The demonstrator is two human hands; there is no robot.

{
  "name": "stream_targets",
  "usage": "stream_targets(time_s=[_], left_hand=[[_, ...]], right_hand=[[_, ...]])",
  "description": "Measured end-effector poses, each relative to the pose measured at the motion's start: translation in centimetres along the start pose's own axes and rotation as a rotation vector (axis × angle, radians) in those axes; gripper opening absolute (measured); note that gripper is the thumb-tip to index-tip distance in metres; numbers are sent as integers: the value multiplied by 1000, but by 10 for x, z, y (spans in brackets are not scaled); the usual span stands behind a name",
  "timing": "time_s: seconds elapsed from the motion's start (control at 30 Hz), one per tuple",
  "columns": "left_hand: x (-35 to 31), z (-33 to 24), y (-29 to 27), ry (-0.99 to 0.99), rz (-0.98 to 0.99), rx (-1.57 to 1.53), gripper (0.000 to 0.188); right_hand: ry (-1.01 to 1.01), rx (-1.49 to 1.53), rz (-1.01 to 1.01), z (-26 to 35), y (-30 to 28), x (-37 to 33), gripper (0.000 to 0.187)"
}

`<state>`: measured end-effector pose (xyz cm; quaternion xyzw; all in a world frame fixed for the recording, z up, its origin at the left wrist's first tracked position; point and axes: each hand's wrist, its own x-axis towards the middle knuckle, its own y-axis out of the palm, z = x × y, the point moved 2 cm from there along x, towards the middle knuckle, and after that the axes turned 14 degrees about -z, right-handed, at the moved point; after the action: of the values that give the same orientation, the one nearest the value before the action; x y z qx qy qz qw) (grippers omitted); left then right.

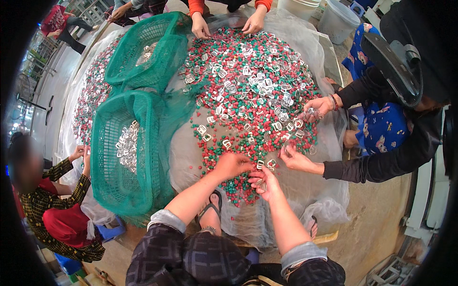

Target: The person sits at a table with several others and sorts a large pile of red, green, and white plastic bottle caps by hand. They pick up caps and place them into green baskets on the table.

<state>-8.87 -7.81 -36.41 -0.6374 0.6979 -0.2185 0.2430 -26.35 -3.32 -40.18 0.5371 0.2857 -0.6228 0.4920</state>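
"Why is the right hand [270, 183] curled?"
"Probably to keep small silvery slotted buckles [261, 186] from slipping; its fingers clamp them over the red-and-green pebbly pile [245, 114]."
"The left hand [233, 165]?"
"Near them (whether its fingers pinch anything, I cannot tell)."

Small, flat, silver-coloured metal buckles [202, 129], rounded at the corners and barred across the opening, lie loose among small, rounded, pebble-like red and green pieces [238, 119]; the mixed spread fills the centre and upper centre of the frame, the buckles thickest right of centre, lying at many angles and some overlapping; towards lower centre the pieces thin into a narrow tongue, where two buckles show side by side and a few more are bunched in a grip; another mixed spread runs down the upper left; buckles alone form a tangled heap left of centre.
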Motion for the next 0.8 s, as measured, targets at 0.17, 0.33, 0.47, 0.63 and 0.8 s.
stream_targets(time_s=[0.17,0.33,0.47,0.63,0.8], left_hand=[[40,50,-24,-127,-265,523,22],[40,59,-7,-67,-201,589,22],[37,53,-9,-184,-183,358,27],[33,85,-14,-212,-103,-56,37],[22,85,-32,-468,-132,-239,41]], right_hand=[[-102,-70,-44,-4,-4,4,29],[-297,-21,-265,1,-10,7,16],[-482,-15,-466,2,-28,24,10],[-736,-109,-634,-1,-39,56,6],[-577,-55,-527,1,-36,40,6]])
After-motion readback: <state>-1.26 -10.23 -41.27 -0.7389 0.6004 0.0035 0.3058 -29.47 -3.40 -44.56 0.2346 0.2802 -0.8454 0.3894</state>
